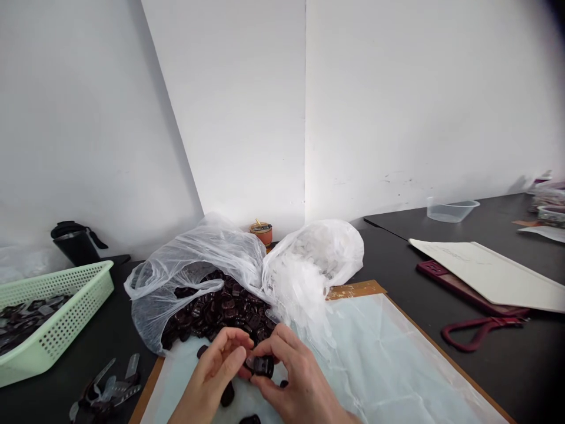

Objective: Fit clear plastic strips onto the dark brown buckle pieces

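My right hand point(293, 368) grips a small glossy dark plastic piece point(263, 365) between thumb and fingers. My left hand point(218, 371) has its thumb and fingers closed at the left end of that piece, where a bit of something translucent shows; its outline is partly hidden by the fingertips. Just beyond both hands, a heap of similar dark pieces point(227, 303) spills from a clear plastic bag point(194, 253). To its right, a white bag point(348, 247) lies with translucent white strips point(298, 294) coming out. A few loose dark pieces point(251, 419) lie below my hands on the pale sheet point(388, 353).
At left stands a green perforated basket point(83, 309) of dark and clear pieces, with several strip-fitted pieces point(110, 388) near it. Behind are a black tumbler point(77, 244) and a small brown pot point(262, 232). At right lie a white board point(481, 271), a maroon case point(463, 288) with strap and a clear tub point(452, 210).
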Tool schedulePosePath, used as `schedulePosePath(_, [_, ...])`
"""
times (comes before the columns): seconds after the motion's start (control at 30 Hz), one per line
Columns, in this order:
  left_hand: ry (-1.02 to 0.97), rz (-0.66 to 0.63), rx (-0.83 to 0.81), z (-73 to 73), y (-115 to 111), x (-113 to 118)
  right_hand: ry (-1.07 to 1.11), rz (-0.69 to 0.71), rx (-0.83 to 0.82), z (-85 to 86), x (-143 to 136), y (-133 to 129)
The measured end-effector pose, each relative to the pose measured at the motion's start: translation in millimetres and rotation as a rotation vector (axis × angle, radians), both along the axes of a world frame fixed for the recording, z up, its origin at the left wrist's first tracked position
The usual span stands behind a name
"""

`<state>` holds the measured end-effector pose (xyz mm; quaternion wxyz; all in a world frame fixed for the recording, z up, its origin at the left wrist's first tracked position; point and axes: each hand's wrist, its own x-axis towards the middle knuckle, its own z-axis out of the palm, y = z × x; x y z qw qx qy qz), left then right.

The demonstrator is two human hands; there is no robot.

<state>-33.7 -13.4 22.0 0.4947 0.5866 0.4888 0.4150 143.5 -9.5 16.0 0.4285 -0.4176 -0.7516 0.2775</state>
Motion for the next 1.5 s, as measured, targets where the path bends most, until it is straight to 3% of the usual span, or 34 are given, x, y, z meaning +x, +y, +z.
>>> schedulePosePath(0.1, [-0.086, -0.132, -0.013, -0.3, 2.8, 5.7, 0.042, 0.063, -0.016, 2.3, 2.1, 2.7])
schedulePosePath(0.17, [-0.027, -0.1, 0.003, 5.0, 6.3, 2.1, 0.097, 0.095, -0.064, 6.5, 8.0, 7.6])
schedulePosePath(0.27, [0.241, 0.12, 0.082, 22.8, 12.2, -25.0, 0.131, 0.01, -0.129, 10.7, 22.1, 19.8])
schedulePosePath(0.37, [0.665, 0.365, 0.22, 39.6, 17.0, -73.9, 0.041, -0.086, -0.104, 7.0, 34.1, 32.0])
schedulePosePath(0.47, [1.032, 0.515, 0.232, 41.4, 22.3, -116.6, -0.104, -0.122, -0.026, -0.7, 37.1, 38.5])
schedulePosePath(0.53, [1.13, 0.577, 0.341, 35.2, 26.6, -126.2, -0.228, -0.145, 0.008, -4.0, 34.2, 40.1])
schedulePosePath(0.6, [1.082, 0.555, 0.451, 27.5, 30.0, -117.5, -0.366, -0.187, 0.023, -5.0, 29.8, 41.3])
schedulePosePath(0.73, [0.842, 0.38, 0.515, 16.5, 27.0, -69.4, -0.519, -0.251, 0.041, -4.3, 24.8, 44.0])
schedulePosePath(0.9, [0.62, 0.16, 0.424, 14.5, 11.7, -27.8, -0.505, -0.265, 0.047, -7.3, 27.3, 45.7])
schedulePosePath(1.13, [0.332, 0.084, 0.145, 15.1, 7.0, -17.7, -0.428, -0.272, 0.071, -4.6, 29.0, 45.9])
schedulePosePath(1.2, [0.163, 0.061, 0.016, 10.7, 7.9, -14.4, -0.309, -0.208, 0.088, 2.6, 29.2, 39.8])
schedulePosePath(1.33, [-0.164, -0.007, -0.193, -0.6, 7.9, -6.6, 0.131, 0.143, 0.061, 18.1, 27.1, 20.6])
schedulePosePath(1.5, [-0.435, -0.173, -0.352, -8.6, 0.8, 1.5, 0.079, 0.207, 0.225, 18.5, 16.3, 2.6])
